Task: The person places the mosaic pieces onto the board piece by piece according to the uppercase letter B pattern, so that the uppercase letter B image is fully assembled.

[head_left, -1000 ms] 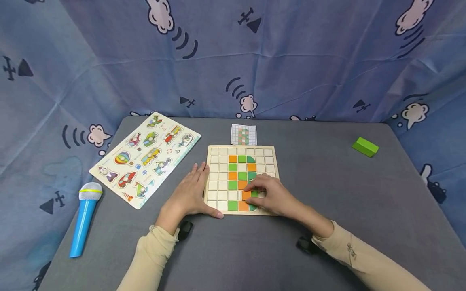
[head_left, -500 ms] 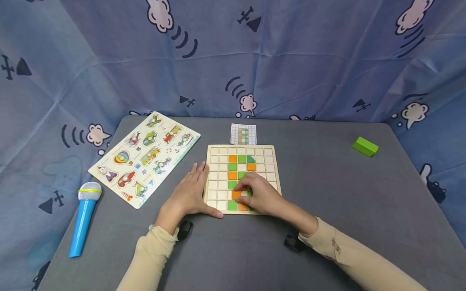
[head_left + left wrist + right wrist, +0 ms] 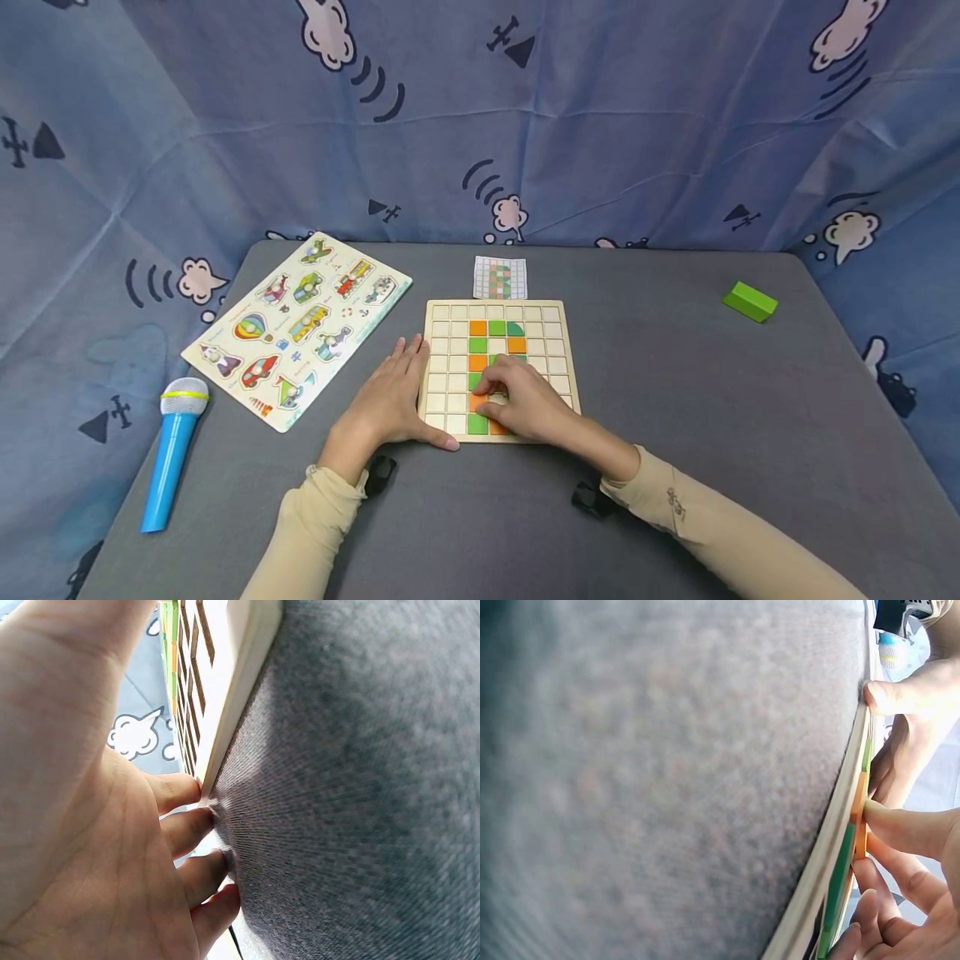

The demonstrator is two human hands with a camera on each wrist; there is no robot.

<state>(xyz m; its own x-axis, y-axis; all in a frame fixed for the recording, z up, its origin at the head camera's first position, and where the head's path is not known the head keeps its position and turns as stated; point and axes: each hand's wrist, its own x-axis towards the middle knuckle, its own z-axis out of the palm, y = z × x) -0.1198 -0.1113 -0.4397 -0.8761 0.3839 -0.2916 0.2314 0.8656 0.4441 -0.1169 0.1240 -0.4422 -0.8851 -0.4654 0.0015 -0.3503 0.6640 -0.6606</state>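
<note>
A wooden grid board (image 3: 558, 321) lies flat on the grey table, with orange, green and rounded dark green tiles in several of its squares. My right hand (image 3: 525, 404) is over its lower middle, with thumb and index finger pinching an orange tile (image 3: 477, 403) at the tile column's second square from the bottom. The right wrist view shows that orange tile (image 3: 861, 844) close to the board's surface; whether it is seated cannot be told. My left hand (image 3: 386, 404) rests along the board's left side, fingers extended, thumb at the lower left corner. Some tiles are hidden under my right hand.
A small printed pattern card (image 3: 500, 277) touches or nearly touches the board's far edge. A vehicle picture puzzle (image 3: 300, 333) lies at the left, beside a blue toy microphone (image 3: 174, 454). A green block (image 3: 751, 302) stands at the far right.
My right hand has carried the orange tile leftward across the board, from the middle tile column to the left one. The left hand has kept its place at the board's edge.
</note>
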